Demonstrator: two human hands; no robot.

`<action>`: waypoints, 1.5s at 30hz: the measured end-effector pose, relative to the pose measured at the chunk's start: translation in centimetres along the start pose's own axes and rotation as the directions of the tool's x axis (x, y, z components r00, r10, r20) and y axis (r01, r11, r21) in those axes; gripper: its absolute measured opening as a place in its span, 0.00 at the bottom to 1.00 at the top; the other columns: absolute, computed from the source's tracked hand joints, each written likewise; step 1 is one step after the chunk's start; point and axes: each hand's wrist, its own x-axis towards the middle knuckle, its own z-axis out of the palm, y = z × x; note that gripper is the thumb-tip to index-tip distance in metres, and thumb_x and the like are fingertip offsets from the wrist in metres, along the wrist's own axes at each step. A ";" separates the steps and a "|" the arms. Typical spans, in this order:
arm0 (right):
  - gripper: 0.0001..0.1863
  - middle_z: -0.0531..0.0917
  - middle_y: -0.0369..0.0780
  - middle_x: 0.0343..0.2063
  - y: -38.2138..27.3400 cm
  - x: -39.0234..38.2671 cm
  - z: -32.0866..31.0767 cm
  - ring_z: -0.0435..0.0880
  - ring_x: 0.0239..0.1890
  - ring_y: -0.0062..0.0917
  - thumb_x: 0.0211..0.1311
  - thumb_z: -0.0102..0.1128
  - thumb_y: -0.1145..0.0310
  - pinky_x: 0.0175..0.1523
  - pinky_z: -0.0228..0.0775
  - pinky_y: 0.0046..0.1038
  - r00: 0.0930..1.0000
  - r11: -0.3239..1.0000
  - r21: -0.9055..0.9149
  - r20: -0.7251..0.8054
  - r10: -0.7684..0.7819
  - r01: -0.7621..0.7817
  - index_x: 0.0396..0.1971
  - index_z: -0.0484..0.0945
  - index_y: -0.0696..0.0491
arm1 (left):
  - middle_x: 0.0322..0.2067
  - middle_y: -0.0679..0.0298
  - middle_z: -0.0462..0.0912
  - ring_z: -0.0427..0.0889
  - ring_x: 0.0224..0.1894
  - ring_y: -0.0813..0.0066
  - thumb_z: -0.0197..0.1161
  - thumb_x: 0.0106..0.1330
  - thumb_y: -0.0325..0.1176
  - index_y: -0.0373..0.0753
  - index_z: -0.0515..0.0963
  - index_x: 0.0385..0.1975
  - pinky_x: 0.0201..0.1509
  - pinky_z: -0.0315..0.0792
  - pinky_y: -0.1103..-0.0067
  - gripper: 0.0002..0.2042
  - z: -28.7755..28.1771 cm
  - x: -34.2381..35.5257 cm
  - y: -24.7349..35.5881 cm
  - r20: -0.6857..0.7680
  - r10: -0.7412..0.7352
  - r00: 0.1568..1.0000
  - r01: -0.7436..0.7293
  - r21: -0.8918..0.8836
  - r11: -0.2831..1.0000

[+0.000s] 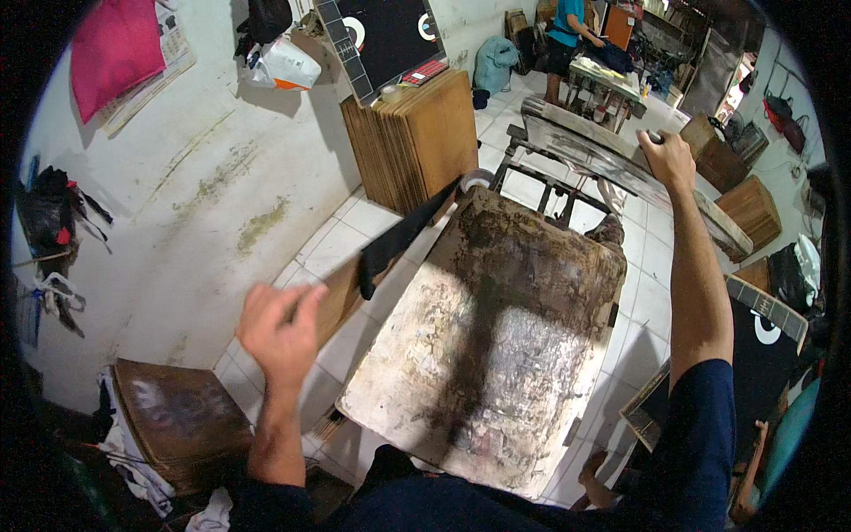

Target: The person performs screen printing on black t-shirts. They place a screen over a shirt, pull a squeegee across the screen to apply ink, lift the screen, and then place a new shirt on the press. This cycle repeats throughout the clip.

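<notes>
My left hand [279,328] is raised left of the platen, slightly blurred, its fingers loosely curled and apart from the thumb, with nothing visible in it. A board with a black strip [386,248] lies just beyond it. My right hand [669,164] is closed on a dark handle [654,138] at a long grey, stained frame [585,142], which slants across the upper right. Between my forearms is a worn rectangular platen [434,363], its pale surface mottled with dark residue and crossed by a shadow. A black metal stand [541,188] shows behind the platen.
Stacked brown boards [408,142] stand at the back left and another stack [168,408] at the lower left. A black framed screen [736,372] leans at the right, beside a tiled floor [638,301]. A person [565,35] in a blue shirt stands at a far table [598,78].
</notes>
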 end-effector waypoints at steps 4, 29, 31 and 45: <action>0.37 0.88 0.51 0.47 -0.1 0.1 -0.2 0.87 0.53 0.45 0.61 0.56 0.31 0.57 0.77 0.47 1.000 1.000 0.021 0.001 -0.023 0.023 0.51 0.87 0.49 | 0.18 0.62 0.77 0.78 0.21 0.60 0.67 0.53 0.26 0.36 0.81 0.23 0.28 0.70 0.65 0.02 -4.6 -5.5 8.8 0.697 0.389 0.603 -0.407 -0.151 0.901; 0.37 0.88 0.51 0.49 0.6 0.6 0.6 0.86 0.54 0.46 0.59 0.58 0.30 0.60 0.76 0.46 1.000 1.000 -0.006 -0.015 0.002 -0.002 0.52 0.87 0.48 | 0.34 0.51 0.84 0.80 0.38 0.56 0.52 0.80 0.49 0.29 0.82 0.36 0.45 0.71 0.61 0.25 5.7 -27.6 -29.5 0.457 -0.762 0.459 0.685 0.365 0.631; 0.38 0.87 0.51 0.51 0.8 0.6 0.6 0.86 0.55 0.47 0.59 0.58 0.29 0.61 0.76 0.47 1.000 1.000 -0.013 -0.019 -0.012 0.012 0.55 0.86 0.46 | 0.25 0.61 0.78 0.74 0.30 0.68 0.51 0.82 0.45 0.29 0.79 0.31 0.37 0.68 0.66 0.23 4.8 -26.9 -26.8 0.407 -0.844 0.350 0.809 0.324 0.491; 0.43 0.87 0.52 0.51 2.5 0.3 2.1 0.86 0.56 0.47 0.55 0.56 0.24 0.64 0.75 0.47 0.994 0.997 -0.056 -0.094 -0.048 0.043 0.57 0.86 0.44 | 0.19 0.63 0.73 0.67 0.25 0.72 0.58 0.79 0.43 0.30 0.76 0.24 0.32 0.64 0.68 0.23 10.7 -28.9 -21.7 0.660 -0.656 0.367 0.737 0.224 0.638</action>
